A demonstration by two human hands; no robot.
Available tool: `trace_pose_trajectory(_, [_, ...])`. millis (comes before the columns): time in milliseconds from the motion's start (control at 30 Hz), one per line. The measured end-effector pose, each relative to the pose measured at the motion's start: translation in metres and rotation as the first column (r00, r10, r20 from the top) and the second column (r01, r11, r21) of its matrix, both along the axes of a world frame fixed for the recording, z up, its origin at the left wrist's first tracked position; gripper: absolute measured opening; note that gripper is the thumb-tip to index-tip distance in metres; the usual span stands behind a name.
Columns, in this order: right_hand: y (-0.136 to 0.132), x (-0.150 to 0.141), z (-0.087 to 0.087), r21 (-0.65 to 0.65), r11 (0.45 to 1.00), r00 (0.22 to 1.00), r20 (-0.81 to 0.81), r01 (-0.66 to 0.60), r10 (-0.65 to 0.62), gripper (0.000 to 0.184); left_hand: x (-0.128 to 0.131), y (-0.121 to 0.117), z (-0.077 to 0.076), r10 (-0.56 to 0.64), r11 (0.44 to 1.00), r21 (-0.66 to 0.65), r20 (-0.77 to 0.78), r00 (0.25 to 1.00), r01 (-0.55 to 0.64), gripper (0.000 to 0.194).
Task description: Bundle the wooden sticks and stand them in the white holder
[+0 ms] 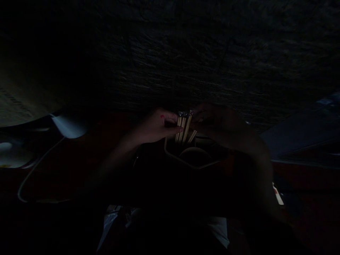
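The scene is very dark. Several thin, pale wooden sticks (185, 128), perhaps chopsticks, stand nearly upright in a bunch at the centre. My left hand (159, 125) is closed on them from the left, thumb and fingers pinching the sticks. There is a red mark on this hand. Shiny, crinkled clear wrapping (182, 114) shows at their top ends. My right hand (212, 118) is at their upper right in deep shadow, its fingers bent by the wrapping; what they grip is hidden. Below both hands sits a dark container (180, 162) with inner dividers, and the sticks' lower ends reach into it.
A rough, dark wall (159, 63) rises behind the hands. Off to the left are a pale cone-shaped object (69, 125), a thin light cable (39, 170) and a large tan surface (23, 95). A small whitish item (278, 194) lies at the right.
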State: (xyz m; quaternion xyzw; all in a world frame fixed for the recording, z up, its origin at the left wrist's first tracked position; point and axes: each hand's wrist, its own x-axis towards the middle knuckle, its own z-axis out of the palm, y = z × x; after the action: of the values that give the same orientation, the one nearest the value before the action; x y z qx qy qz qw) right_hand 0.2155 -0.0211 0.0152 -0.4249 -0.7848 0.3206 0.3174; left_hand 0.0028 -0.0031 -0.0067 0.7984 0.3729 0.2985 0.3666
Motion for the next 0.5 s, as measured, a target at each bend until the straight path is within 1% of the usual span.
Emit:
trace_pose_trajectory(133, [0.0019, 0.0020, -0.0024, 0.005, 1.000, 1.000, 0.001, 0.011, -0.011, 0.022, 0.0005, 0.0003, -0.0001, -0.002, 1.000, -0.005, 0.006, 1.000, 0.002, 0.017])
trace_pose_trajectory(333, [0.0006, 0.0017, 0.0023, 0.031, 0.998, 0.999, 0.004, 0.045, -0.045, 0.026, 0.0005, 0.0013, -0.0014, 0.017, 1.000, 0.001, 0.005, 1.000, -0.017, 0.018])
trace_pose_trajectory(500, [-0.0001, -0.0040, 0.0026, -0.004, 1.000, 0.999, 0.033, 0.005, -0.005, 0.019, 0.0011, 0.0016, -0.0015, 0.007, 1.000, 0.012, -0.003, 1.000, -0.007, 0.016])
